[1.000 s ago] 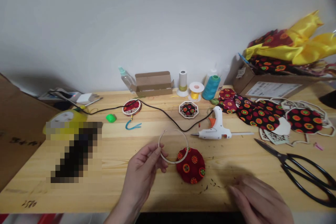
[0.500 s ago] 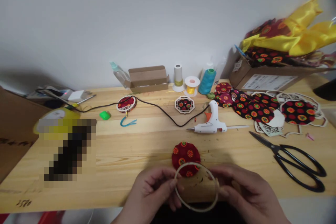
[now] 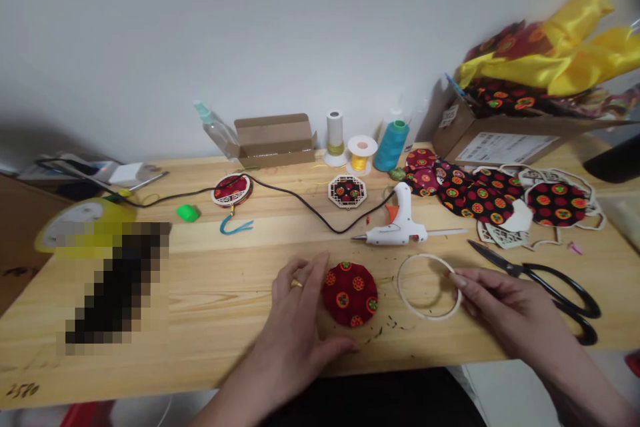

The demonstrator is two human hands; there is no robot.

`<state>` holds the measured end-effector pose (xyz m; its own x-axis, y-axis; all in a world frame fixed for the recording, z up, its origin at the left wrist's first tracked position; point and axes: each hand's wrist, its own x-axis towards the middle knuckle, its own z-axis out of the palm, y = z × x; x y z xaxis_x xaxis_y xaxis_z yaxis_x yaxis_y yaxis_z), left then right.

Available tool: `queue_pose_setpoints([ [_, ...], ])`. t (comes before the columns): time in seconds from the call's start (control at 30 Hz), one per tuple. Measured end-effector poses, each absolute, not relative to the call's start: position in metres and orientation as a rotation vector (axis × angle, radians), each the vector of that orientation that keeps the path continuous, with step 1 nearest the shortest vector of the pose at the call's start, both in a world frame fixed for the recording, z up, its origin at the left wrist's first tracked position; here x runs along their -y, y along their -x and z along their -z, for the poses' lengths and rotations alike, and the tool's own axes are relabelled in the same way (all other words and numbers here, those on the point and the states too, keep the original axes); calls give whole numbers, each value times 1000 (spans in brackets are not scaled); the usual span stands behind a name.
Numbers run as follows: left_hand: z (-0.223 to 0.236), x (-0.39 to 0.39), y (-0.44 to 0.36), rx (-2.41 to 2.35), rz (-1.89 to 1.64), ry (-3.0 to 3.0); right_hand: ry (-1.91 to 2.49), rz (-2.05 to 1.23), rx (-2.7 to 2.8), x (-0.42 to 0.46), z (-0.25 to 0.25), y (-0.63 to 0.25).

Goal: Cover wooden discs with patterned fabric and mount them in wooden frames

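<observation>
Between the thumb and fingers of my right hand is the edge of a thin pale ring, held just over the table. My left hand lies on the wood with thumb and fingers spread around the left side of a round dark red patterned fabric piece. That hand grips nothing; I cannot tell whether a finger touches the fabric edge. Dark scraps lie on the wood between the fabric piece and the ring. Behind them rests a white hot glue gun on its side, its nozzle toward the left.
Black-handled scissors lie beside my right hand. Patterned fabric pieces and wooden frames are heaped behind them, near a cardboard box. A black cord crosses the table. Thread spools stand along the wall.
My left hand has let go of the ring and moved down beside the red fabric piece. My right hand has carried the ring to the right. The view has shifted slightly.
</observation>
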<state>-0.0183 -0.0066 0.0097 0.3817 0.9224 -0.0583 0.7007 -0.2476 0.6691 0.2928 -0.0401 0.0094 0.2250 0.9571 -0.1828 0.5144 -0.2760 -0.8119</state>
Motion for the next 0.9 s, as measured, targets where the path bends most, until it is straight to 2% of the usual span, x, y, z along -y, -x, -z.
queue_pose_setpoints([
  [0.13, -5, 4, 11, -1378, -355, -2065, 1924, -856, 1391, 35, -5, -293],
  [0.6, -1, -2, 3, -1379, -409, -2100, 1927, -518, 1598, 38, -3, -278],
  [0.77, -9, -2, 5, -1427, -644, -1878, 1933, -476, 1617, 38, -6, -275],
  [0.9, -25, -6, 14, -1325, -924, -1402, 1923, -479, 1615, 38, -7, -274],
])
